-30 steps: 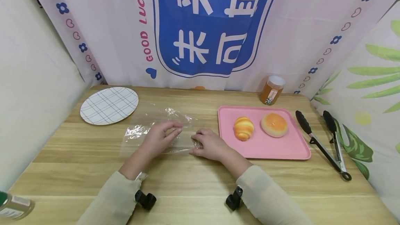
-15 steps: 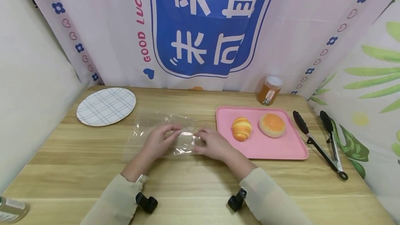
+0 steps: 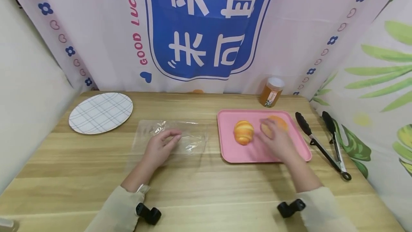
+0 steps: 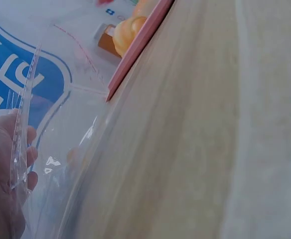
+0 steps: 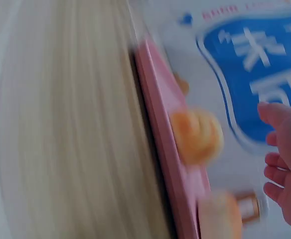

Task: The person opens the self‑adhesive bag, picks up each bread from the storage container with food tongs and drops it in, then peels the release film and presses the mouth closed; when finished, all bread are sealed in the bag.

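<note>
A clear plastic bag (image 3: 190, 135) lies on the table, its raised film showing in the left wrist view. My left hand (image 3: 162, 148) holds the bag, fingers and thumb bent around its film, which partly covers them. My right hand (image 3: 276, 140), blurred, hovers over the pink tray (image 3: 231, 156) with its fingers loosely bent and holding nothing. Behind its fingertips, the round bun (image 3: 280, 121) is partly hidden. Left of that hand on the tray sits a croissant-shaped bread (image 3: 243, 132). In the right wrist view, the right hand (image 5: 290, 159) is apart from both breads.
A checked oval plate (image 3: 101, 113) lies at the back left. An amber jar (image 3: 271, 92) with a white lid stands behind the tray. Black-tipped tongs (image 3: 325, 153) lie spread at the right. A container (image 3: 6, 224) is cut off at the lower left.
My right hand has let go of the bag's right end and moved right, over the tray. The left hand has stayed at the bag. The head view has shifted slightly right.
</note>
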`<state>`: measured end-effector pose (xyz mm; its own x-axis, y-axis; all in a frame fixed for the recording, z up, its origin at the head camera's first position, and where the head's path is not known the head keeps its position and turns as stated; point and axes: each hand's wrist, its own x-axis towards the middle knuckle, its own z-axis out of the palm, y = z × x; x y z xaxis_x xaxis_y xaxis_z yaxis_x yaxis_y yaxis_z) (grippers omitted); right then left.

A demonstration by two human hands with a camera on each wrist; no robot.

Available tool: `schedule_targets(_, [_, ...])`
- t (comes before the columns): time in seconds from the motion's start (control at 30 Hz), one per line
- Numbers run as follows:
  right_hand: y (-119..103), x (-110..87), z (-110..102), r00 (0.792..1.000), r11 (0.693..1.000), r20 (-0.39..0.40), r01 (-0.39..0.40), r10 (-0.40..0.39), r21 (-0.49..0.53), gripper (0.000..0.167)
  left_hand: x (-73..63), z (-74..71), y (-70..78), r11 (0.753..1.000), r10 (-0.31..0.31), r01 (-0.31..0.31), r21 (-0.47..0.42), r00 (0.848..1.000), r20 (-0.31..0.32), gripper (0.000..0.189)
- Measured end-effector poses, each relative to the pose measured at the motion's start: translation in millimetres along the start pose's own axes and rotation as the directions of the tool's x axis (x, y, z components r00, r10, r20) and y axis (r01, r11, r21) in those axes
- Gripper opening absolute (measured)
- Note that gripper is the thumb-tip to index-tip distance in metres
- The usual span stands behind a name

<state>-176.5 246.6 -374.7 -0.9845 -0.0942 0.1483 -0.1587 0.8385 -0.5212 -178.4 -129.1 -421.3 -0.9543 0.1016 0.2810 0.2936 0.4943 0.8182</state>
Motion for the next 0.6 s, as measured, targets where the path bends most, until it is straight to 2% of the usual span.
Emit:
schedule_targets(0.1, [43.9,-8.7,-29.2,0.989,0.988,-0.070,-0.137,0.132,-0.066,0.067,-0.5,0.3,-0.3,1.000,0.004,-0.004,-0.001,1.000,-0.004,0.018])
schedule_targets(0.2, [84.4,-15.9,-51.4,0.956,0.952,-0.121,-0.281,0.266,-0.125,0.080,-1.0,-0.8,-0.5,1.000,0.007,-0.007,0.005,1.000,-0.012,0.019])
schedule_targets(0.3, [118.1,-22.8,-64.6,0.905,0.897,-0.140,-0.419,0.401,-0.143,0.095,-1.2,-0.7,-0.8,1.000,0.005,-0.005,0.006,1.000,-0.011,0.019])
schedule_targets(0.37, [134.6,-26.8,-68.7,0.866,0.854,-0.121,-0.498,0.484,-0.148,0.105,-1.4,-0.3,-0.8,1.000,0.001,-0.001,0.004,1.000,-0.005,0.020])
schedule_targets(0.5, [152.9,-32.4,-69.0,0.791,0.782,-0.044,-0.610,0.610,-0.130,0.120,-1.8,0.8,-1.0,1.000,-0.006,0.006,0.002,1.000,0.002,0.020])
schedule_targets(0.6, [157.9,-34.4,-66.5,0.746,0.742,-0.020,-0.664,0.665,-0.095,0.123,-2.3,1.2,-0.8,1.000,-0.012,0.012,0.000,1.000,0.008,0.021])
